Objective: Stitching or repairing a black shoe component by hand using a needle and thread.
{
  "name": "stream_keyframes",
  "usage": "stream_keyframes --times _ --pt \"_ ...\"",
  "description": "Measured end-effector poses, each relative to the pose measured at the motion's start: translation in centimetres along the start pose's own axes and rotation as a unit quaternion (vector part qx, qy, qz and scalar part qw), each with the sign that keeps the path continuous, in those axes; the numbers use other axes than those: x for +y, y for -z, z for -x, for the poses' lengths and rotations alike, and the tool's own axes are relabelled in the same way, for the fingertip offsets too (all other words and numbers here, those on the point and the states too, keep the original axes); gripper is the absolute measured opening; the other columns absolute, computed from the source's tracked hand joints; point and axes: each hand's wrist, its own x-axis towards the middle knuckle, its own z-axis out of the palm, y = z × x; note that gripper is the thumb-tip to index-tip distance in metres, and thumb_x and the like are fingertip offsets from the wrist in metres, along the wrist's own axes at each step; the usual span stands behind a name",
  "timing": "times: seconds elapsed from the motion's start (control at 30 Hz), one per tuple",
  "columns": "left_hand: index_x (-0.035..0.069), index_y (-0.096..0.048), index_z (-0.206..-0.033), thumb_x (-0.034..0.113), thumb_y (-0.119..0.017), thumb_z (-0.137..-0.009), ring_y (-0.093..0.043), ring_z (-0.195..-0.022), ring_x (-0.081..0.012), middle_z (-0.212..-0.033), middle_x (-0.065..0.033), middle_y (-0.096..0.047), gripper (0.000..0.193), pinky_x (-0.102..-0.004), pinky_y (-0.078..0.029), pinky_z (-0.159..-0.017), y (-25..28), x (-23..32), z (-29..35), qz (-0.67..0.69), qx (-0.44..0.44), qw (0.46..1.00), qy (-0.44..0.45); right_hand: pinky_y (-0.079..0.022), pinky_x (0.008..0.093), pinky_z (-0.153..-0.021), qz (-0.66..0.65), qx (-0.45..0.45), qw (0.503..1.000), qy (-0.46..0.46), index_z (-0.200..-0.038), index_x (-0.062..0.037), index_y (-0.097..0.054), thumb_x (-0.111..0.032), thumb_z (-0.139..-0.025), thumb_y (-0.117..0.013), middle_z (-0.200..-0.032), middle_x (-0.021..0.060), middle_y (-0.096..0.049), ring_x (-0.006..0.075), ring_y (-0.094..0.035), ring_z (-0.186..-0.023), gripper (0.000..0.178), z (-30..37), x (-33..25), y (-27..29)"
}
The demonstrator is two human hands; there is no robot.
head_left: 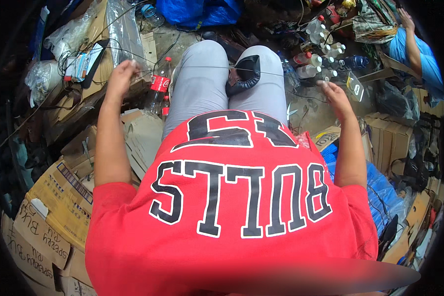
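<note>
A shiny black shoe (246, 75) is held between my knees, its opening facing up. A thin dark thread (204, 66) runs nearly straight across both thighs, passing over the shoe. At its left end my left hand (125, 72) is raised, fingers pinched together on the thread and slightly blurred. My right hand (336, 96) is out past the right knee, thumb and fingertips pinched where the thread leads; the fine end there is hard to make out. Both arms are spread wide, with the hands apart from the shoe.
Red-capped plastic bottles (160, 81) stand beside my left leg. Several bottles (315, 59) cluster beyond my right knee. Flattened cardboard (59, 197) lies at left, cardboard boxes (389, 140) and blue plastic sheeting (372, 190) at right. Another person's arm (413, 52) shows at far right.
</note>
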Motion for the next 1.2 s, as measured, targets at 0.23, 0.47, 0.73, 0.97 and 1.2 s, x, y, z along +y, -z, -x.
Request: stream_keyframes --times 0.23,0.47,0.73,0.97,1.2 --pt "0.004 -0.06 -0.11 0.02 -0.067 -0.077 -0.052 -0.112 -0.0231 -0.123 -0.0125 -0.054 0.037 -0.0334 -0.038 -0.096 -16.1 11.5 0.2 -0.237 -0.041 0.91 -0.339 -0.045 0.0279 -0.072 0.225 0.008 0.933 0.281 -0.109 -0.0095 -0.064 -0.006 -0.083 -0.058 -0.087 0.0068 -0.057 0.0123 -0.056 -0.076 0.027 -0.8 -7.9 -7.6" --pt "0.004 -0.06 -0.1 0.015 -0.073 -0.073 -0.058 -0.085 -0.0153 -0.09 -0.0075 -0.063 0.032 -0.0282 -0.046 -0.075 -22.9 12.2 -2.7 -0.132 -0.241 0.948 -0.163 -0.047 0.0255 -0.07 0.225 -0.093 0.922 0.299 -0.086 -0.0028 -0.066 0.002 -0.074 -0.065 -0.086 0.0042 -0.057 0.0133 -0.058 -0.077 0.013 -1.4 -12.1 -11.8" --pt "0.002 -0.062 -0.092 0.018 -0.072 -0.076 -0.054 -0.076 -0.0088 -0.08 -0.0012 -0.062 0.024 -0.0243 -0.044 -0.068 -23.3 11.1 -4.5 -0.072 -0.344 0.933 -0.072 -0.047 0.0263 -0.07 0.258 -0.121 0.902 0.326 -0.081 -0.0058 -0.066 0.005 -0.072 -0.064 -0.083 0.0033 -0.055 0.0142 -0.057 -0.079 0.014 -2.6 -11.9 -12.0" --pt "0.0 -0.064 -0.094 0.017 -0.071 -0.077 -0.055 -0.079 -0.0085 -0.084 -0.0006 -0.063 0.025 -0.0232 -0.043 -0.074 -23.7 10.1 -5.0 0.005 -0.372 0.928 -0.026 -0.049 0.0266 -0.07 0.171 -0.138 0.919 0.327 -0.083 -0.0086 -0.068 0.002 -0.07 -0.067 -0.081 0.0036 -0.057 0.0143 -0.06 -0.078 0.017 -3.1 -10.0 -12.5" --pt "0.005 -0.067 -0.102 0.019 -0.069 -0.078 -0.05 -0.069 -0.007 -0.084 -0.0003 -0.064 0.027 -0.0238 -0.039 -0.057 -23.9 8.9 -5.5 0.057 -0.404 0.913 -0.027 -0.049 0.025 -0.07 0.131 -0.081 0.937 0.314 -0.086 -0.0092 -0.069 0.002 -0.071 -0.067 -0.086 0.0046 -0.059 0.0143 -0.061 -0.077 0.019 -1.3 -8.4 -13.2"
